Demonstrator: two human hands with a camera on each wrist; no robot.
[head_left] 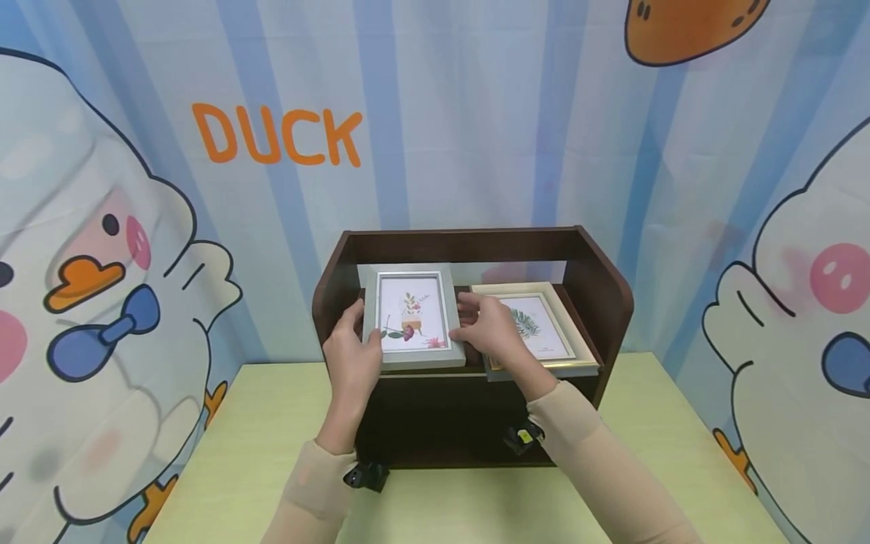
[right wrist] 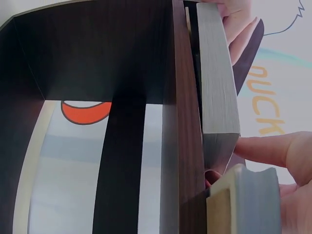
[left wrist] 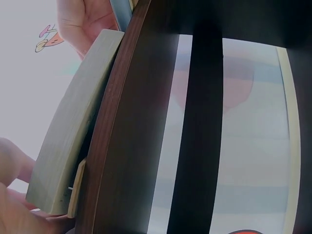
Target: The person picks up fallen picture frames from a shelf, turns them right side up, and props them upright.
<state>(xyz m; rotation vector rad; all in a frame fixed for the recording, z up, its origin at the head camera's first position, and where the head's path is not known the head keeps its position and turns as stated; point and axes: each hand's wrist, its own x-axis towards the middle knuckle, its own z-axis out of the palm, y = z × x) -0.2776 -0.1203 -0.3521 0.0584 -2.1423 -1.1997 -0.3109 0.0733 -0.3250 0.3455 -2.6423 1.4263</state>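
Observation:
A grey picture frame (head_left: 451,310) with a flower print lies face up on top of the dark brown wooden shelf unit (head_left: 462,245), on its left side. My left hand (head_left: 353,351) grips its left edge, thumb on the front; in the left wrist view the fingers (left wrist: 29,214) reach beneath the frame (left wrist: 73,126). At the opposite edge, my right hand (head_left: 492,329) pinches the same frame, its thumb near the front. Right of it lie stacked picture frames, a cream one (head_left: 578,340) with a leaf print uppermost, partly hidden by my right hand and wrist.
The shelf unit stands on a pale green table (head_left: 272,431), with raised side panels and a back rail around its top. Its open lower part (right wrist: 119,161) shows in the wrist views. Behind hangs a blue striped curtain (head_left: 462,151) printed with ducks.

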